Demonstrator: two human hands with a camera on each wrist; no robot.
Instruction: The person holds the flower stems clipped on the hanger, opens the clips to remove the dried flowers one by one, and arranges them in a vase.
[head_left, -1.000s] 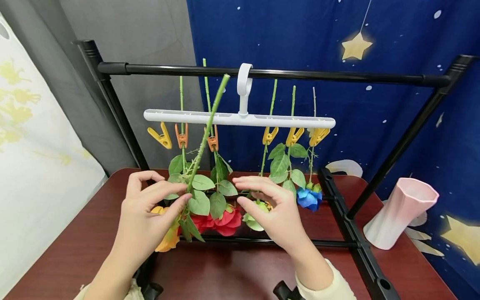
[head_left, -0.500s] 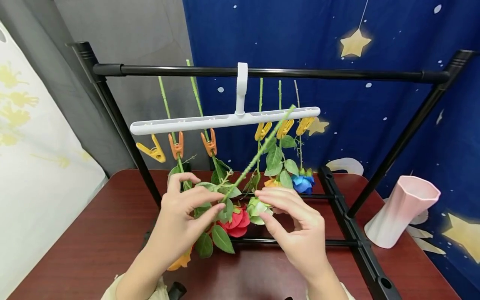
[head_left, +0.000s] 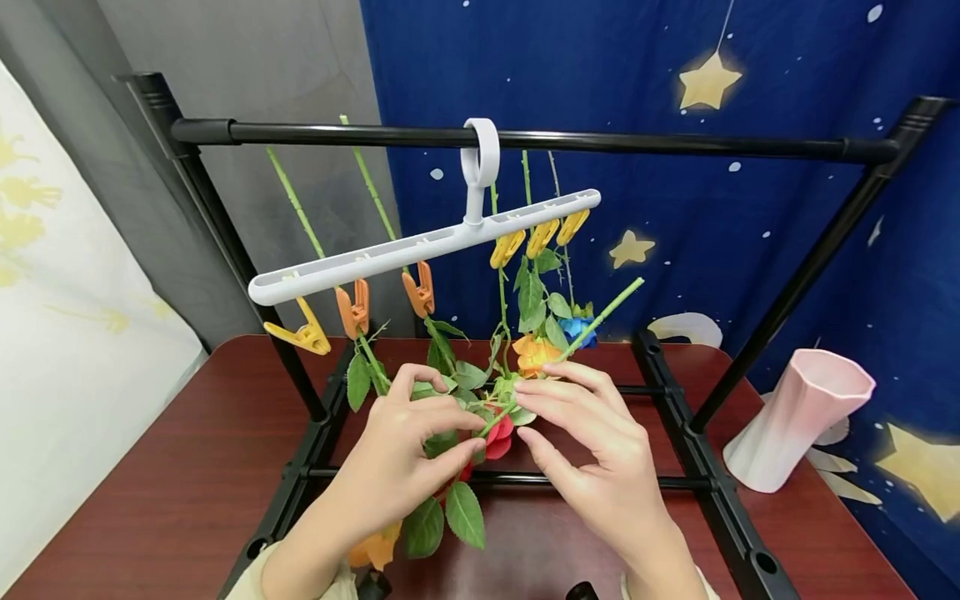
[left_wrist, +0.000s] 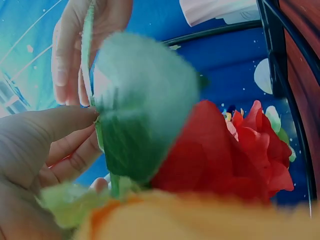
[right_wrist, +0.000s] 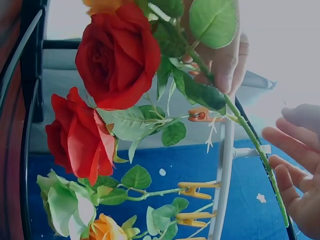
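My left hand (head_left: 420, 446) pinches the green stem (head_left: 600, 317) of an orange flower (head_left: 375, 546) between thumb and forefinger; the stem slants up to the right and the bloom hangs below my wrist. My right hand (head_left: 592, 450) is beside it, fingers straight and spread, fingertips close to the stem (right_wrist: 250, 135) without gripping it. In the left wrist view my left fingers (left_wrist: 55, 150) hold the stem under a green leaf (left_wrist: 145, 105). A white clip hanger (head_left: 420, 246) hangs tilted from the black rail (head_left: 675, 146), with red roses (right_wrist: 117, 55) and other flowers clipped upside down.
The black rack frame (head_left: 697, 467) stands on a dark red table (head_left: 150, 483). A pink vase (head_left: 795, 417) sits at the right. An empty yellow clip (head_left: 303, 333) hangs at the hanger's low left end. A blue starry cloth covers the back wall.
My left hand has swung the stem from upright to leaning right and moved rightwards. The hanger's left end has dropped. My right hand has closed in on the stem.
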